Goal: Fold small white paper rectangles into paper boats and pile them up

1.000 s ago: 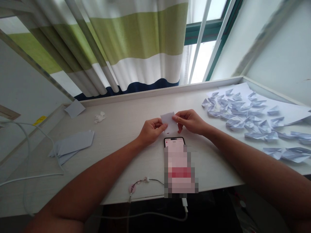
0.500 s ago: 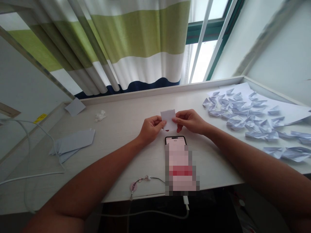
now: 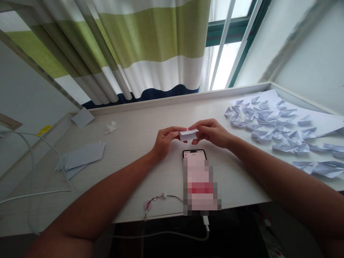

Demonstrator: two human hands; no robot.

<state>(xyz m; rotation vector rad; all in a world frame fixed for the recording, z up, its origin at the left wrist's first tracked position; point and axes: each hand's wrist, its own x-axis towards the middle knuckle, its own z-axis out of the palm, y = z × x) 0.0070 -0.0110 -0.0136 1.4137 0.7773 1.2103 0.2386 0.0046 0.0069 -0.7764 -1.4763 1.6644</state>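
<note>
One small folded white paper (image 3: pixel 188 135) is pinched between two hands, above the desk just beyond the phone; the left hand (image 3: pixel 166 139) grips its left end between thumb and fingers, the right hand (image 3: pixel 213 133) grips its right end in the same way; the forefingers nearly meet along the top edge, where the paper is bent over at a crease.

The desk (image 3: pixel 139 125) has a raised rim along its back and sides, and bears everything else in reach; on its right side lie the folded paper pieces (image 3: pixel 261 136), pointed and boat-like — well over twenty, too crowded to count exactly; the farther ones rest on large white sheets (image 3: pixel 319 123), the nearer ones on the desk itself.

On the left lies one fanned stack of white paper (image 3: pixel 86 156), its number of sheets impossible to tell; behind it are one square sheet (image 3: pixel 83 117), leaning at the back left corner, and one crumpled tissue (image 3: pixel 111 127); one phone (image 3: pixel 200 172) lies near the front edge, its screen mostly pixelated — one white plug (image 3: pixel 205 220) at its near end, one beaded strap (image 3: pixel 147 205) to its left.
</note>
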